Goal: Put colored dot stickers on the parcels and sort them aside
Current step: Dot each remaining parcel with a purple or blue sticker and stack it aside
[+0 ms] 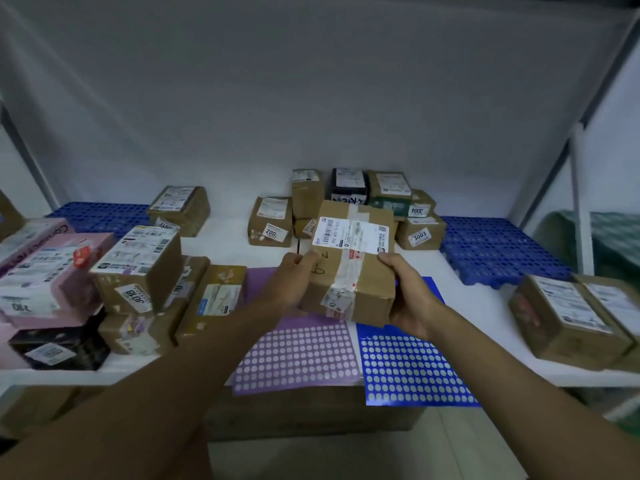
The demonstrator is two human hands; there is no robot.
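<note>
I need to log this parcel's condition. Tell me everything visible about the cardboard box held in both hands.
The cardboard box is brown and rectangular, sealed lengthwise with clear tape. A white shipping label with barcodes lies across its top, dark handwriting shows beside the tape, and a small sticker sits on its near face. It is held tilted above the purple sticker sheet and blue sticker sheet. The left hand grips its left side, the right hand its right.

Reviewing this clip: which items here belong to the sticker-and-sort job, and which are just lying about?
Job:
- taped parcel, held by left hand and right hand
- purple sticker sheet
- blue sticker sheet
- parcel piles left, back, right

Lying about:
- blue plastic pallets
- cardboard box under the table
</note>
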